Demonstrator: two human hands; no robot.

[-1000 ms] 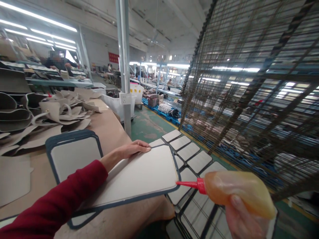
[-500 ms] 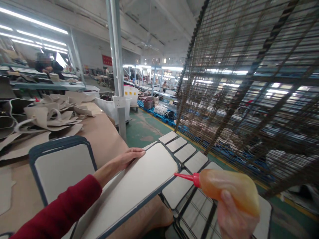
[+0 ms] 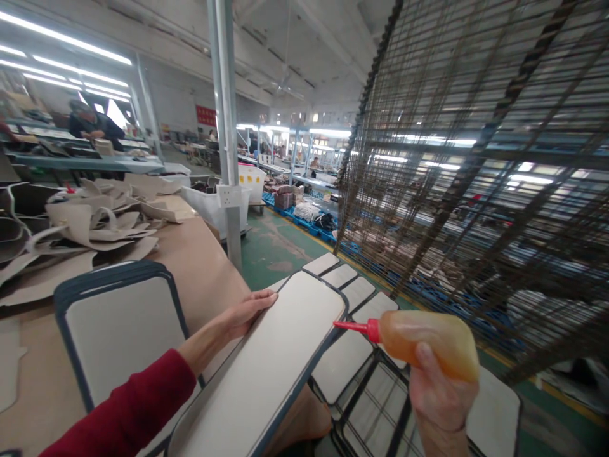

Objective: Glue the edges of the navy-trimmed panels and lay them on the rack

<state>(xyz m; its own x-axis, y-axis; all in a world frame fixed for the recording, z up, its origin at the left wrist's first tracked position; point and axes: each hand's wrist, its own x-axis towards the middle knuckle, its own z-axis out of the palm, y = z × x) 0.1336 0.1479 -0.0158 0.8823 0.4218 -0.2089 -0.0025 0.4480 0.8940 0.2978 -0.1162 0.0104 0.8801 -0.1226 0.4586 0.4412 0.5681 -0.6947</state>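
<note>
My left hand (image 3: 250, 311) grips the left edge of a white panel with a dark blue border (image 3: 280, 343), thumb on its face. The panel is held tilted off the table. In my right hand (image 3: 440, 393) lies a squeeze bottle of amber liquid (image 3: 428, 343), on its side, fingers wrapped round it. Its red nozzle (image 3: 356, 326) points left, with the tip at the panel's right border; whether it touches I cannot tell. A stack of similar blue-edged panels (image 3: 126, 330) stands to the left of my forearm.
Similar white panels (image 3: 340, 368) lie in rows on a rack at the right. A tall wire mesh rack (image 3: 451, 158) rises behind them. Cut grey pieces (image 3: 80, 228) are heaped on the brown-covered table (image 3: 200, 247). Beyond stand a metal post (image 3: 227, 127) and white bins (image 3: 204, 203). A person (image 3: 92, 124) works at a far table.
The panel has turned, its far corner shifting slightly right. My right hand and the bottle have moved a little up and left, the nozzle tip staying along the panel's right border.
</note>
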